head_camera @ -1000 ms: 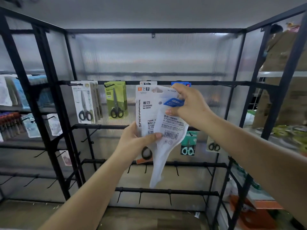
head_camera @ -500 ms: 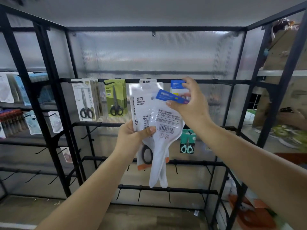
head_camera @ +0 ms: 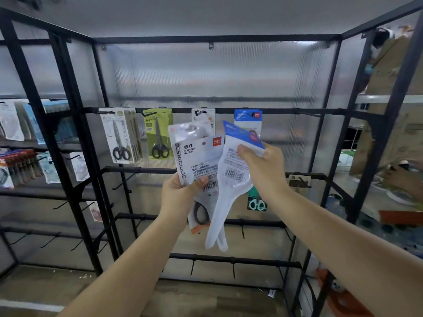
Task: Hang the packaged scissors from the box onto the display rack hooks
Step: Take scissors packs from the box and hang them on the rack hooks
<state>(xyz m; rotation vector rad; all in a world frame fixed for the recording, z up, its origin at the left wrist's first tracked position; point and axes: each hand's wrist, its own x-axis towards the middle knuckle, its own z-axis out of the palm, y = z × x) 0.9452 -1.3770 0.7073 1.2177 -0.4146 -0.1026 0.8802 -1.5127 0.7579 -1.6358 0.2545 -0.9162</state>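
1. In front of the black rack (head_camera: pixel 329 115), both hands are raised at the height of its second rail.
2. The left hand (head_camera: pixel 180 193) grips a white pack (head_camera: pixel 194 156) marked "SCISSORS" by its lower part, thumb laid across the front near the barcode and fingers curled behind.
3. That pack stands nearly upright; a dark handle loop and an orange corner show below the hand.
4. The right hand (head_camera: pixel 263 170) pinches a blue-topped pack (head_camera: pixel 231 179) near its top, thumb on the front and fingers wrapped behind.
5. The blue-topped pack is tilted, its blue header leaning toward the upper left and its long white tail pointing down and left, overlapping the front of the white pack.
6. Neither held pack is on a hook; both sit just in front of the rack's back panel, below the top rail.
7. On the top rail hang, from left to right, a white-carded scissors (head_camera: pixel 119 136), a green-carded scissors (head_camera: pixel 159 133), a small white card (head_camera: pixel 202 115) and a blue card (head_camera: pixel 248 117).
8. The held packs partly cover the small white card and the blue card.
9. On the second rail, behind the right wrist, hangs a dark teal pack (head_camera: pixel 256 202) with pale loops, and further right a tan card (head_camera: pixel 299 180).
10. Several hooks on the lower rails carry nothing.
11. To the left, a neighbouring rack (head_camera: pixel 34 124) carries more packaged goods, too blurred to identify.
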